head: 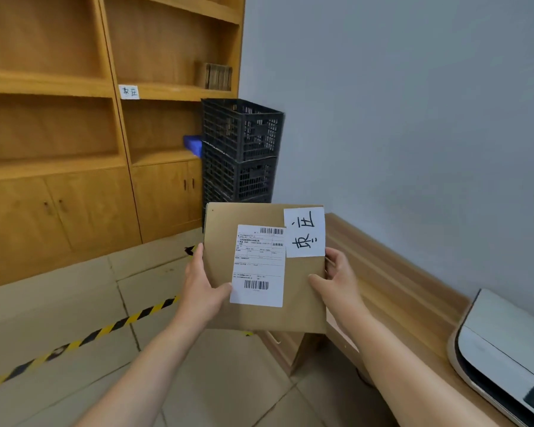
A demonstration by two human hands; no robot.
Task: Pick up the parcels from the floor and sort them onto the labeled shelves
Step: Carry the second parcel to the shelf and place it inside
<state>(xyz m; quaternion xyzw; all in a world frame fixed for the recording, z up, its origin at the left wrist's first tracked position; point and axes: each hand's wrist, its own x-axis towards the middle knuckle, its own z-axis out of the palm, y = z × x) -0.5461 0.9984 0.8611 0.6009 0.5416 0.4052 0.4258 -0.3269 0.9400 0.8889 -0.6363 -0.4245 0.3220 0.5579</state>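
A wooden shelf unit [111,118] is seen against a grey wall [413,118], with black crates [241,149] stacked at its right end. A parcel [299,294] is held in the air above the tiled floor [74,303], gripped at its side edges by the left hand [202,288] and right hand [336,282]. A handwritten tag [129,92] is stuck on a shelf edge.

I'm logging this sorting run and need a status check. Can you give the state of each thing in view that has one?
Flat brown cardboard parcel: lifted, held at both side edges, labels facing the camera.
Left hand: gripping the parcel's left edge.
Right hand: gripping its right edge.
Black plastic lattice crates: stacked by the wall.
Wooden cabinet doors: closed.
White handwritten shelf tag: stuck on the shelf edge.
White printer: lid closed.
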